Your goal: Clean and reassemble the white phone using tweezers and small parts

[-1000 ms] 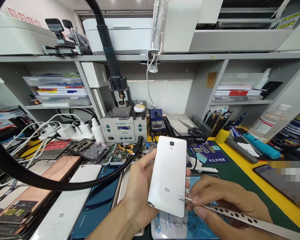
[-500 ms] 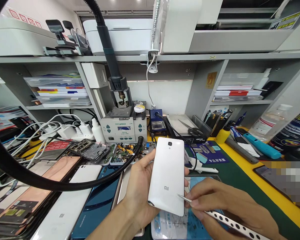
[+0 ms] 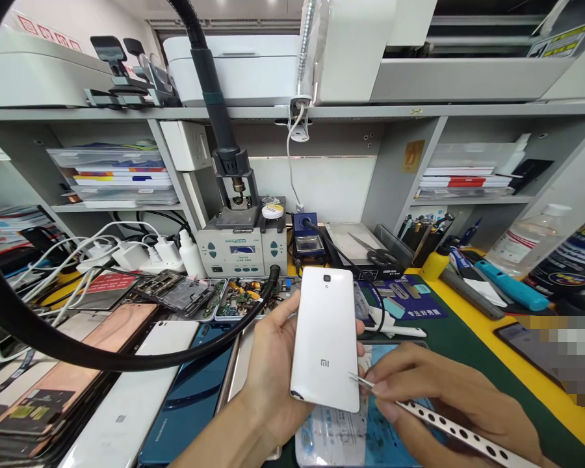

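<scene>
Phone (image 3: 324, 331) white, glossy, logo on back, lower-left corner dark; left hand (image 3: 272, 361) gripping it, right hand (image 3: 451, 383) pinching tweezers (image 3: 440, 422).

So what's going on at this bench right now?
One person is at work with both hands. The left hand holds a white phone with its back facing up, and the right hand grips a pair of tweezers. The tweezers' tips are over the lower part of the phone's back, right of the logo; I can't tell whether they touch it. To the left lie another white phone and a blue phone.
</scene>
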`<state>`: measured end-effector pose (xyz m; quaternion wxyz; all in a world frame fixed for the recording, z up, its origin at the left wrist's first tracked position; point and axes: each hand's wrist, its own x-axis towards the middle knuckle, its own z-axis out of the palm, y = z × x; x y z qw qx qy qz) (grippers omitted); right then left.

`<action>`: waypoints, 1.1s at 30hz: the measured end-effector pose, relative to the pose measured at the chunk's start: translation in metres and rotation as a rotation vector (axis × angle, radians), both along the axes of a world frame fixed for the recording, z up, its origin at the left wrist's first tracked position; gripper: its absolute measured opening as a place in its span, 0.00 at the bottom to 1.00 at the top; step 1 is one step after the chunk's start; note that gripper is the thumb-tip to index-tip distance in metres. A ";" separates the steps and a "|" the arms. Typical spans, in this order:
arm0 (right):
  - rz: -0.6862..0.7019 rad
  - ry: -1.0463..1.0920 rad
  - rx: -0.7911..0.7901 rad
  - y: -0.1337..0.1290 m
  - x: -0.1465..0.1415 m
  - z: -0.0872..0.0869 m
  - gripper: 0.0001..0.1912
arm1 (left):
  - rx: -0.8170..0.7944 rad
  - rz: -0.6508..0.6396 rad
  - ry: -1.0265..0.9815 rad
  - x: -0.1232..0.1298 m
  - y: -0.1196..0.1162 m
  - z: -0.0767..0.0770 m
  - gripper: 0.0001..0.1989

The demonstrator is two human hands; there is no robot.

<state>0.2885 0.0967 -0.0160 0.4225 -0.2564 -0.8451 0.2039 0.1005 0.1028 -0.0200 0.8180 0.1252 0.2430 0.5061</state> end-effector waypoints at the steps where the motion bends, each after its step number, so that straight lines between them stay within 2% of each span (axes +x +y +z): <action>1: 0.000 -0.003 0.005 0.000 0.001 -0.001 0.15 | -0.001 0.010 0.015 0.000 0.000 0.000 0.28; 7: 0.009 -0.031 0.050 0.004 0.003 -0.003 0.16 | 0.025 0.037 0.040 0.001 -0.001 0.000 0.30; 13: 0.039 -0.054 0.081 0.005 0.004 -0.004 0.17 | 0.032 0.058 0.034 0.002 -0.002 0.001 0.27; 22: 0.064 -0.077 0.096 0.005 0.007 -0.015 0.20 | 0.018 0.050 0.035 0.001 -0.002 0.000 0.31; 28: 0.070 -0.121 0.100 0.006 0.009 -0.017 0.21 | -0.040 0.105 0.022 0.003 0.000 -0.002 0.29; 33: 0.074 -0.114 0.106 0.004 0.010 -0.018 0.21 | -0.006 0.087 -0.007 0.003 -0.001 -0.005 0.25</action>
